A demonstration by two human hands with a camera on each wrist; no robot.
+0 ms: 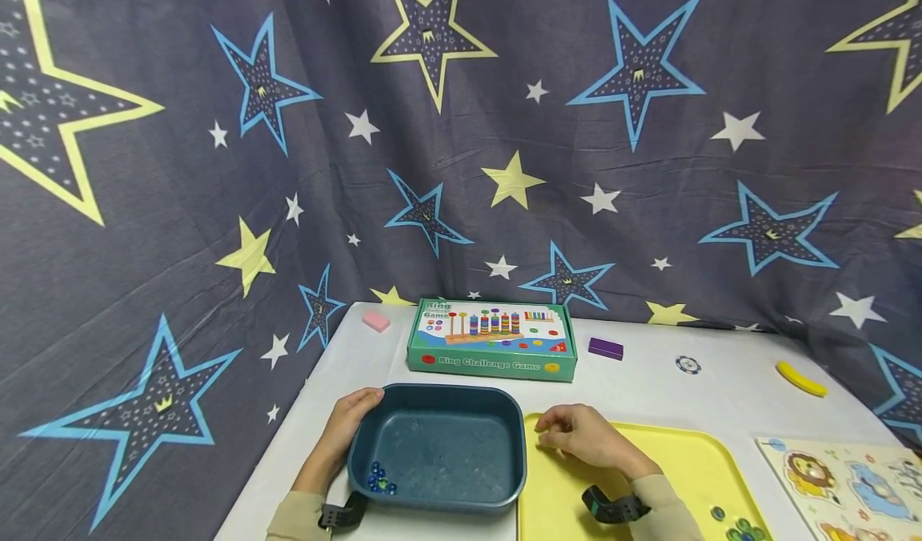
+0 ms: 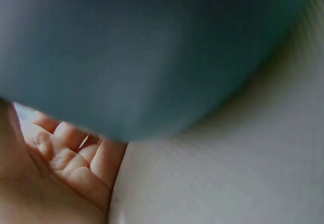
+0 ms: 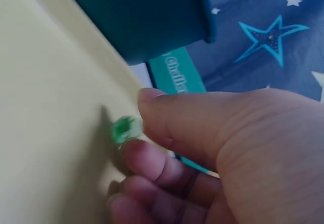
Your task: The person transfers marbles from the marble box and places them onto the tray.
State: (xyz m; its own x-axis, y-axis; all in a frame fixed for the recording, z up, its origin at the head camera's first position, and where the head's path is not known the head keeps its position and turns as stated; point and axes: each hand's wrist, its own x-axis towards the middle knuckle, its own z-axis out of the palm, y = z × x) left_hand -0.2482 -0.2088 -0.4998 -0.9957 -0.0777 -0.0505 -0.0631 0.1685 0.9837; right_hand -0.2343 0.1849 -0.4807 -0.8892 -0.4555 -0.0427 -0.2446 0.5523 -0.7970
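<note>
A dark blue-green plastic basin [image 1: 439, 453] stands in front of me, with several blue glass marbles [image 1: 376, 477] and a green one in its near left corner. My left hand [image 1: 344, 427] holds the basin by its left rim; the left wrist view shows the curled fingers [image 2: 66, 150] beside its wall. Over the left edge of a yellow tray [image 1: 691, 437] is my right hand [image 1: 582, 437], thumb and fingers bent. In the right wrist view a small green glass marble [image 3: 125, 128] is pinched at the tips of its thumb and index finger.
Several green and blue marbles [image 1: 745, 530] lie in the tray's near right corner. Behind the basin is a Ring Challenge Game box [image 1: 493, 341], between a pink block [image 1: 376, 321] and a purple block [image 1: 606, 349]. A poker chip [image 1: 688, 365], yellow toy banana [image 1: 801, 379] and animal puzzle board [image 1: 843, 481] lie rightward.
</note>
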